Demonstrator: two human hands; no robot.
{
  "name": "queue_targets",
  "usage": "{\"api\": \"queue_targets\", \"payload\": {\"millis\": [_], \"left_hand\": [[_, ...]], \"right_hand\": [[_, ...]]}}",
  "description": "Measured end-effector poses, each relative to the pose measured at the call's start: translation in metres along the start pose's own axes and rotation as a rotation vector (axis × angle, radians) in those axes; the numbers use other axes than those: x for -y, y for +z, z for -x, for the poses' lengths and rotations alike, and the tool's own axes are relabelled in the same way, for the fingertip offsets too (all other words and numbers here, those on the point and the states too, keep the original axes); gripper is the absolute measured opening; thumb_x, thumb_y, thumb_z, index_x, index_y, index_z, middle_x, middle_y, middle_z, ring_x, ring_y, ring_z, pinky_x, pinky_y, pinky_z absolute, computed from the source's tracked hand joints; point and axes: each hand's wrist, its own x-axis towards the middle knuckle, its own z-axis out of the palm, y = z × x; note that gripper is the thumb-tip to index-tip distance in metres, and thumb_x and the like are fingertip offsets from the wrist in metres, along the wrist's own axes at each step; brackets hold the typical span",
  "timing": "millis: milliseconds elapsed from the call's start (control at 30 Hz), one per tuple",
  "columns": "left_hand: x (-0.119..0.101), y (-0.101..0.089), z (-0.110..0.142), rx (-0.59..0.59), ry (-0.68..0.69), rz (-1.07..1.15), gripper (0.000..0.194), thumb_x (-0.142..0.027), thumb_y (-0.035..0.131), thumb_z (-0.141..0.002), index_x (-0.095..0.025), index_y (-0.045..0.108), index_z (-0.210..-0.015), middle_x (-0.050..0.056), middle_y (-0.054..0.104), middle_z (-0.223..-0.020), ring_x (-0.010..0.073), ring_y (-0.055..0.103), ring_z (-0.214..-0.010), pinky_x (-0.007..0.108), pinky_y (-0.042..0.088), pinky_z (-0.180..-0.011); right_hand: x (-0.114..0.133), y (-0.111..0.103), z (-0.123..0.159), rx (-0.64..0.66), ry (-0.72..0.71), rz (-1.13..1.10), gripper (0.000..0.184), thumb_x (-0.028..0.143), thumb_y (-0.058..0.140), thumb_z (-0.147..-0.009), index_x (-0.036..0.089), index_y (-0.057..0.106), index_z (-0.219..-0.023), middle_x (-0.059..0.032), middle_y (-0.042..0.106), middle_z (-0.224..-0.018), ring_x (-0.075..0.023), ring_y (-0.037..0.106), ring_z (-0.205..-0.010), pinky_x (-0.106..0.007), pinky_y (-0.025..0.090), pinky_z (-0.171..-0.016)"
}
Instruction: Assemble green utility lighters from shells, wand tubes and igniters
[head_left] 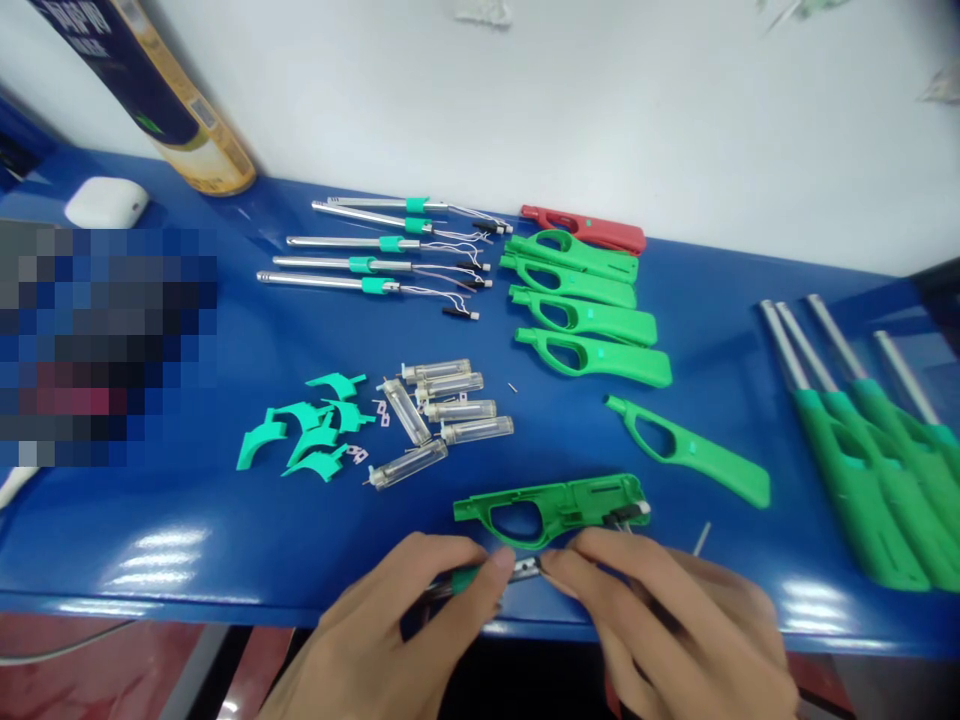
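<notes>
My left hand [420,610] is closed around a metal lighter tube [525,568] with a teal collar, near the table's front edge. At the tube's right end, the thumb and forefinger of my right hand [637,610] are pinched together; what lies between them is too small to make out. Just beyond my fingers lies an open green lighter half-shell [555,505], inner side up, with a black-and-white wired part [628,515] at its right end. A second green half-shell [694,450] rests farther right.
Metal tubes with wires [345,282] lie at the back, beside stacked green shells [600,355] and a red shell [589,230]. Clear fuel tanks [476,430] and teal triggers [319,440] sit mid-table. Assembled lighters [862,500] lie right; a tall can [187,130] stands back left.
</notes>
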Motion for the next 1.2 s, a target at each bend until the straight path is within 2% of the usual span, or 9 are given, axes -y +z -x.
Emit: {"api": "queue_targets", "payload": {"millis": [267,367,500,667,800,867,967,1067,1200], "left_hand": [[0.004,0.008,0.012,-0.008,0.061,-0.089,0.047,-0.020,0.043,-0.108,-0.028,0.055,-0.152,0.003,0.074,-0.130,0.0122,0.072,-0.123,0.019,0.059,-0.102],[0.005,0.009,0.014,-0.003,0.047,-0.087,0.048,-0.019,0.042,-0.107,-0.029,0.055,-0.153,0.003,0.074,-0.131,0.0128,0.072,-0.123,0.021,0.059,-0.104],[0.005,0.009,0.012,-0.008,0.042,-0.079,0.043,-0.029,0.046,-0.109,-0.030,0.058,-0.150,0.003,0.074,-0.128,0.0134,0.074,-0.117,0.020,0.062,-0.098],[0.005,0.007,0.008,0.000,0.040,-0.094,0.057,-0.005,0.039,-0.101,-0.031,0.059,-0.148,0.002,0.072,-0.126,0.0103,0.074,-0.115,0.020,0.061,-0.100],[0.004,0.004,0.005,0.006,-0.007,-0.012,0.051,-0.004,0.041,-0.103,-0.028,0.062,-0.142,0.002,0.070,-0.125,0.0076,0.074,-0.106,0.016,0.062,-0.094],[0.004,0.004,0.004,-0.001,-0.027,0.052,0.047,-0.005,0.041,-0.105,-0.027,0.062,-0.142,0.003,0.069,-0.125,0.0060,0.073,-0.105,0.013,0.060,-0.095],[0.004,0.004,0.005,0.013,-0.037,0.079,0.047,-0.005,0.041,-0.106,-0.027,0.061,-0.144,0.002,0.067,-0.127,0.0046,0.073,-0.106,0.011,0.058,-0.096],[0.003,0.004,0.005,0.017,-0.029,0.054,0.046,-0.008,0.041,-0.108,-0.028,0.061,-0.144,0.002,0.068,-0.126,0.0050,0.072,-0.108,0.012,0.058,-0.098],[0.004,0.001,0.007,0.036,-0.001,0.005,0.049,-0.007,0.040,-0.106,-0.029,0.061,-0.144,0.001,0.070,-0.126,0.0055,0.073,-0.108,0.013,0.058,-0.098]], "right_hand": [[0.000,0.005,0.002,0.008,-0.006,-0.009,0.034,0.001,0.045,-0.102,0.023,0.070,-0.107,0.0035,0.079,-0.096,-0.0081,0.066,-0.059,-0.030,0.047,-0.070],[-0.001,0.006,0.005,0.002,0.007,-0.017,0.033,0.001,0.045,-0.102,0.023,0.070,-0.106,0.0030,0.079,-0.097,-0.0086,0.067,-0.061,-0.030,0.048,-0.073],[-0.003,0.006,0.004,0.004,0.017,-0.051,0.031,0.003,0.048,-0.102,0.022,0.071,-0.105,0.0020,0.079,-0.097,-0.0097,0.071,-0.067,-0.028,0.049,-0.072],[-0.001,0.006,0.008,0.007,0.064,-0.086,0.034,0.009,0.044,-0.109,0.024,0.074,-0.107,0.0043,0.082,-0.100,-0.0090,0.074,-0.071,-0.028,0.051,-0.078],[0.001,0.006,0.020,0.043,0.122,-0.076,0.027,0.026,0.050,-0.114,0.029,0.076,-0.116,0.0059,0.082,-0.107,-0.0110,0.077,-0.083,-0.031,0.052,-0.084],[-0.003,0.004,0.026,0.075,0.106,-0.042,0.027,0.023,0.055,-0.111,0.030,0.075,-0.128,0.0052,0.082,-0.113,-0.0123,0.078,-0.091,-0.030,0.053,-0.087],[-0.015,0.002,0.033,0.118,-0.005,-0.006,0.042,0.014,0.060,-0.107,0.032,0.068,-0.144,0.0036,0.081,-0.117,-0.0110,0.078,-0.091,-0.026,0.056,-0.086],[-0.024,0.001,0.035,0.145,-0.093,-0.030,0.047,0.009,0.057,-0.106,0.034,0.068,-0.145,0.0027,0.081,-0.112,-0.0103,0.078,-0.084,-0.022,0.060,-0.079],[-0.024,0.001,0.031,0.146,-0.097,-0.038,0.044,0.010,0.056,-0.107,0.033,0.072,-0.140,0.0018,0.082,-0.108,-0.0103,0.079,-0.081,-0.021,0.062,-0.078]]}}
